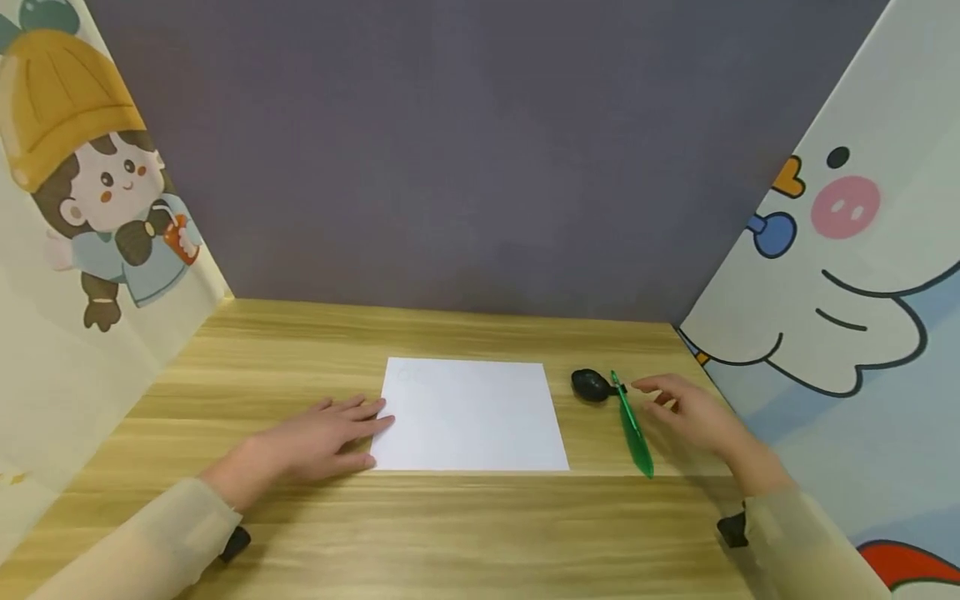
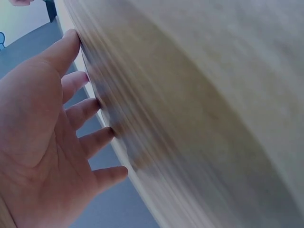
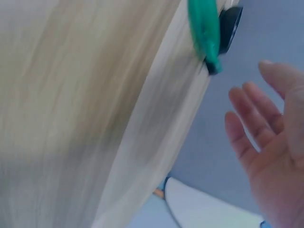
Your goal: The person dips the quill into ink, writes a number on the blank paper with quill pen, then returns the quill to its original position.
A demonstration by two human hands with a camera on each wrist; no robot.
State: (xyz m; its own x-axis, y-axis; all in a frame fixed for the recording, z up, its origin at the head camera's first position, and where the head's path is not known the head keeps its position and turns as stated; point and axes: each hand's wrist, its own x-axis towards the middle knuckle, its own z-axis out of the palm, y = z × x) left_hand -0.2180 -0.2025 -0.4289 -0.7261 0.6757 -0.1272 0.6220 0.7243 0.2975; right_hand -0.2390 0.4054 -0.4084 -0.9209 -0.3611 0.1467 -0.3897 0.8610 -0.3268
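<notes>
A blank white sheet of paper [image 1: 472, 417] lies on the wooden table. My left hand [image 1: 321, 439] rests at its left edge, fingers spread and fingertips on the paper; the left wrist view shows the palm of this hand [image 2: 45, 137] with fingers straight. To the right of the sheet lies a green feather-shaped pen [image 1: 634, 433], its narrow end against a small black rounded object [image 1: 590, 385] with a short neck. My right hand [image 1: 693, 414] hovers just right of the pen, fingers loosely bent and holding nothing. The right wrist view shows the green pen [image 3: 205, 31] apart from the fingertips.
The wood-grain table [image 1: 450, 533] runs back to a dark grey panel [image 1: 465, 167]. White walls with cartoon figures stand close on the left [image 1: 45, 375] and right [image 1: 847, 442]. A dark wrist strap part [image 1: 733, 530] hangs under the right sleeve.
</notes>
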